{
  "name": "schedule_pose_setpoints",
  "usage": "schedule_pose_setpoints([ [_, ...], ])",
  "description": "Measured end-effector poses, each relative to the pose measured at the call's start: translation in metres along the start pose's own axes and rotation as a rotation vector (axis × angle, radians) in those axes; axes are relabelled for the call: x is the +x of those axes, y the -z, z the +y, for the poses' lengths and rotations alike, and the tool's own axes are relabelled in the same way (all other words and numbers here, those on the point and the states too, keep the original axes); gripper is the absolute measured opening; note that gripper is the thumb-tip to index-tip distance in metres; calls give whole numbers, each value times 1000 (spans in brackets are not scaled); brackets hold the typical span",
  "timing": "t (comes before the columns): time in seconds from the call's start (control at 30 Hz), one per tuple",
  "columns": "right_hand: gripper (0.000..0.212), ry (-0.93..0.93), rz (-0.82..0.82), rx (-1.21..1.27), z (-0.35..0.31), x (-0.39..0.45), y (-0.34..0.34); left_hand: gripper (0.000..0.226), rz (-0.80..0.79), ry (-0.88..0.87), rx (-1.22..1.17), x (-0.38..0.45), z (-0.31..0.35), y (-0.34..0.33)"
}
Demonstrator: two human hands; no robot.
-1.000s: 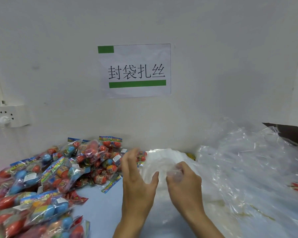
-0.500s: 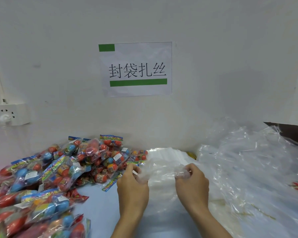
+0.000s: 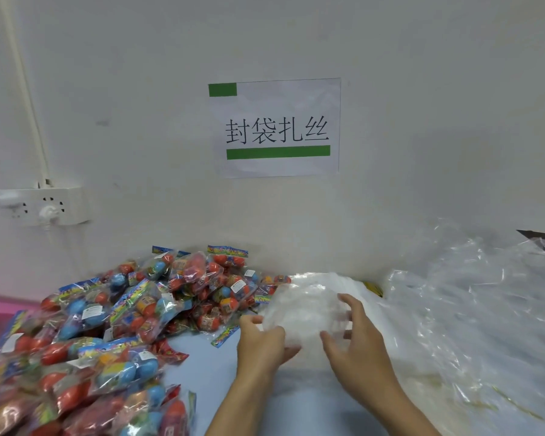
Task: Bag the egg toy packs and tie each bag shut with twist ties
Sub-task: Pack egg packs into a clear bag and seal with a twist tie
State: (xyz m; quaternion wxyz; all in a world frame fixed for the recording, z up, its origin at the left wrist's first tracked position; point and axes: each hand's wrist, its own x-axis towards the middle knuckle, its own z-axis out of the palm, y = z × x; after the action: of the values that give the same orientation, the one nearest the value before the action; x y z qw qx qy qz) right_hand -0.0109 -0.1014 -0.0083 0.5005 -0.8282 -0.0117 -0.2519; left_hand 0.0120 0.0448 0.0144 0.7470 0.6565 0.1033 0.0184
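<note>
I read the wall sign (image 3: 277,127): "封袋扎丝", black print between two green bars. Pack labels are too blurred to read. The tabletop (image 3: 202,366) is pale blue and meets a white wall; a socket strip (image 3: 49,206) is mounted at left. Egg packs (image 3: 120,316) are heaped on the left half. A clear bag (image 3: 302,306) sits at centre — my left hand (image 3: 260,344) pinches its left edge, my right hand (image 3: 356,344) rests on it with fingers spread. Loose plastic sheeting (image 3: 472,309) covers the right side.
</note>
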Motion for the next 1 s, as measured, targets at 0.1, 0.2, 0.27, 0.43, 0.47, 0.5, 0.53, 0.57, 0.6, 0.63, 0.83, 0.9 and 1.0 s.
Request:
schedule_pose_setpoints([
  [0.1,38,-100,291,51,0,10,14,31,-157,-32,12,-4,1,-7],
  [0.2,25,-116,534,112,1,17,32,36,-230,-142,153,-9,-1,-7],
  [0.27,26,-85,612,125,-1,18,39,33,-190,-221,155,-9,-1,-6],
  [0.43,45,72,317,8,-8,11,27,10,91,-531,173,-15,7,-6],
  [0.47,53,96,232,-30,-8,8,22,15,159,-603,211,-17,10,-7],
  [0.5,61,113,169,-74,-8,4,19,19,221,-655,240,-18,15,-8],
  [0.53,66,128,135,-106,-8,2,16,20,266,-681,271,-17,19,-9],
  [0.57,69,149,129,-119,-8,0,15,19,289,-684,317,-14,23,-11],
  [0.6,69,180,143,-118,-9,-1,15,15,289,-678,389,-10,27,-12],
  [0.63,67,217,172,-110,-10,-1,15,10,278,-669,490,-2,31,-11],
  [0.83,39,265,195,-37,-12,-2,11,33,348,-543,1096,65,49,21],
  [0.9,37,254,142,-33,-11,-3,9,48,406,-480,1272,84,57,38],
  [1.0,34,253,92,-22,-9,-4,7,67,396,-373,1415,107,73,64],
])
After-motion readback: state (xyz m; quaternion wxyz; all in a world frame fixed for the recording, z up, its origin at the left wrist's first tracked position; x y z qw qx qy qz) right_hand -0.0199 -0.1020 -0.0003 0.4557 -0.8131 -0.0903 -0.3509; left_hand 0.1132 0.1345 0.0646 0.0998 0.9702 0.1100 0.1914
